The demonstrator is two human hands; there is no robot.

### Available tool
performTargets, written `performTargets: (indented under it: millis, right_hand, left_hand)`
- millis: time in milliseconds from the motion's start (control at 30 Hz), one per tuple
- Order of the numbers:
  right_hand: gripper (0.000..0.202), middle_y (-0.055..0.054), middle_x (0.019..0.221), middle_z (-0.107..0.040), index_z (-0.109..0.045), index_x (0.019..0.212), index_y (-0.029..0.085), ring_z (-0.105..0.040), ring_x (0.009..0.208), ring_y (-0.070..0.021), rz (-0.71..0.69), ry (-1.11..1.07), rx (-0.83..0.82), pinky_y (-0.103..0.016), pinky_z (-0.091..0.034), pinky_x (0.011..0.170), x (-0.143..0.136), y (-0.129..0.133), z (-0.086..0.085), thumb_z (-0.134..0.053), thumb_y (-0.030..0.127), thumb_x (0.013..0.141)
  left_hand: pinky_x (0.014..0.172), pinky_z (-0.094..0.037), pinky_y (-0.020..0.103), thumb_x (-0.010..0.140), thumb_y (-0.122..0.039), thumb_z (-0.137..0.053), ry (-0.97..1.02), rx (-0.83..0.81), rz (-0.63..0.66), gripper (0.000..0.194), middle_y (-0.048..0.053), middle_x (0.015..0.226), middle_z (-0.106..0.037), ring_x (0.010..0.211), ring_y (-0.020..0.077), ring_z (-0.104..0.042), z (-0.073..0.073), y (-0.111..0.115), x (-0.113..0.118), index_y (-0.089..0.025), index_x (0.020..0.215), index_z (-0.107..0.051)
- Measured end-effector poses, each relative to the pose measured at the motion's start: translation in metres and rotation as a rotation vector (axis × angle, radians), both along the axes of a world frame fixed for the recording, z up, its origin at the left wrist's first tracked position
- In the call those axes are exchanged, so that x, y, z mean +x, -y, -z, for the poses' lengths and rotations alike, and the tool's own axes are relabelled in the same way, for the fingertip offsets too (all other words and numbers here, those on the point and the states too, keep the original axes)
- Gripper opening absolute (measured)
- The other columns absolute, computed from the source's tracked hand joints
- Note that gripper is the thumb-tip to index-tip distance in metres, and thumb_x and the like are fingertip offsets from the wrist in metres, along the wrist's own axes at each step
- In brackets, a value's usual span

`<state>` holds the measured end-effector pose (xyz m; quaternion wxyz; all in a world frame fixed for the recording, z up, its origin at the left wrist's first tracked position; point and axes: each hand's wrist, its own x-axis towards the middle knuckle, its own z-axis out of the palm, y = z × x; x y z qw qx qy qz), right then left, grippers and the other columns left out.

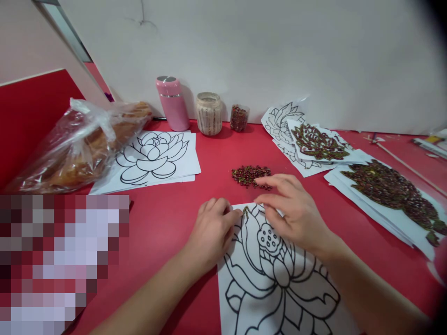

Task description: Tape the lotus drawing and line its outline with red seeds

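Observation:
A sheet with a black-outlined lotus drawing lies in front of me on the red table. My left hand rests at its upper left edge, fingers curled and the thumb on the paper beside a petal tip. A few small beans line that petal tip. My right hand hovers over the sheet's top, fingers apart, the index fingertip at the near edge of a pile of small dark red and green beans. Nothing shows between the right fingers.
Behind stand a pink flask, a glass jar and a small cup of beans. More lotus sheets lie left beside a plastic bag. Bean-covered sheets lie right, near a thin stick.

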<state>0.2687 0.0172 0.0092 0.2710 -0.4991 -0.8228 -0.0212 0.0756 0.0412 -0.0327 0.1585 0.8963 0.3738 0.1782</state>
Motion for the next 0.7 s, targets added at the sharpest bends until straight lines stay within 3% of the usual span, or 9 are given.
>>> performTargets:
  millis: [133, 267, 433, 700]
  right_hand:
    - [0.027, -0.005, 0.109, -0.057, -0.057, 0.104, 0.019, -0.050, 0.101, -0.0176, 0.128, -0.024, -0.197, -0.034, -0.043, 0.087, 0.030, 0.002, -0.002, -0.042, 0.018, 0.082]
    - [0.030, -0.005, 0.113, -0.056, -0.052, 0.111, 0.020, -0.049, 0.104, -0.0190, 0.134, 0.089, -0.364, -0.037, -0.042, 0.088, 0.058, 0.019, 0.014, -0.040, 0.026, 0.084]
    - [0.035, -0.007, 0.121, -0.051, -0.049, 0.117, 0.019, -0.043, 0.112, -0.0217, 0.161, 0.176, -0.321, -0.041, -0.039, 0.091, 0.069, 0.038, 0.033, -0.040, 0.029, 0.085]
    - [0.037, -0.007, 0.123, -0.049, -0.045, 0.120, 0.019, -0.042, 0.111, -0.0227, 0.208, 0.186, -0.330, -0.042, -0.039, 0.089, 0.065, 0.047, 0.034, -0.037, 0.032, 0.086]
  left_hand:
    - [0.066, -0.034, 0.032, 0.072, -0.003, -0.038, -0.022, 0.006, -0.006, 0.034, 0.005, 0.081, -0.049, 0.075, 0.0188, -0.041, -0.001, -0.001, 0.001, -0.019, 0.095, -0.058]
    - [0.067, -0.035, 0.032, 0.073, -0.004, -0.036, -0.041, 0.026, -0.023, 0.033, 0.005, 0.081, -0.050, 0.074, 0.0187, -0.042, -0.001, -0.001, 0.003, -0.019, 0.095, -0.055]
    - [0.068, -0.037, 0.033, 0.077, -0.007, -0.036, 0.009, 0.047, -0.066, 0.024, 0.006, 0.083, -0.053, 0.075, 0.0187, -0.043, 0.000, -0.001, 0.004, -0.015, 0.095, -0.050]
    - [0.069, -0.038, 0.032, 0.078, -0.007, -0.035, -0.028, 0.055, -0.048, 0.026, 0.006, 0.085, -0.052, 0.077, 0.0182, -0.043, -0.001, -0.001, -0.003, -0.017, 0.090, -0.056]
